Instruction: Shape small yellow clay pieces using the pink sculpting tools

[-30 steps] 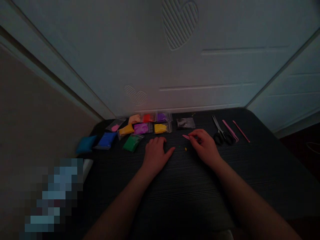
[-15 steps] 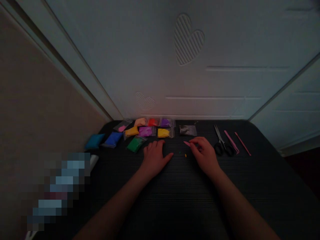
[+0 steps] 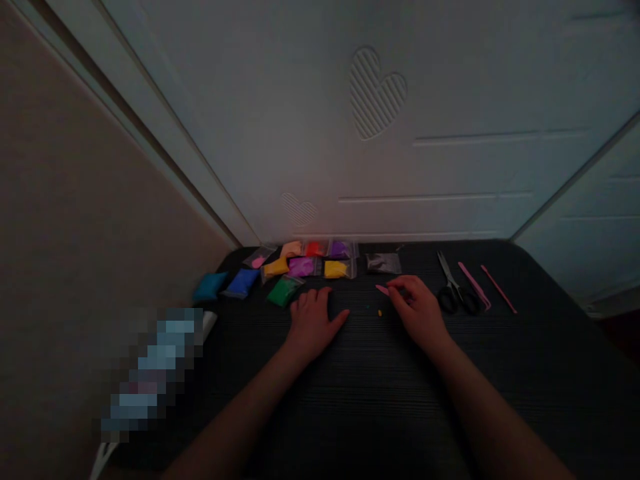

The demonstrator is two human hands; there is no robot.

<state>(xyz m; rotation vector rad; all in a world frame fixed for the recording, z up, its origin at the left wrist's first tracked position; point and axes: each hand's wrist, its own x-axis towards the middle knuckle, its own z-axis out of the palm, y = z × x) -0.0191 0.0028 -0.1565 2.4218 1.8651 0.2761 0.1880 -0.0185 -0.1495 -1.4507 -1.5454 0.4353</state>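
My right hand (image 3: pixel 419 313) pinches slim pink pointed tool (image 3: pixel 381 289), tiny yellow lump (image 3: pixel 380 313) just left; left hand (image 3: pixel 310 325) spread, released. Any move needs fingertip care.

Dark table (image 3: pixel 350 387) holds colored packets (image 3: pixel 301 267), scissors (image 3: pixel 453 287) and, seemingly, pink tools (image 3: pixel 499 289).

We see what looks like a corner of a home, dimly lit, where a dark table (image 3: pixel 320 373) stands against a pale panel (image 3: pixel 280 100) decorated with raised hearts (image 3: pixel 377 93). A plain wall (image 3: pixel 75 220) rises at the left. Scissors (image 3: pixel 453 287) and small colored packets (image 3: pixel 301 267) on the tabletop suggest a craft spot; we cannot tell which room it is.
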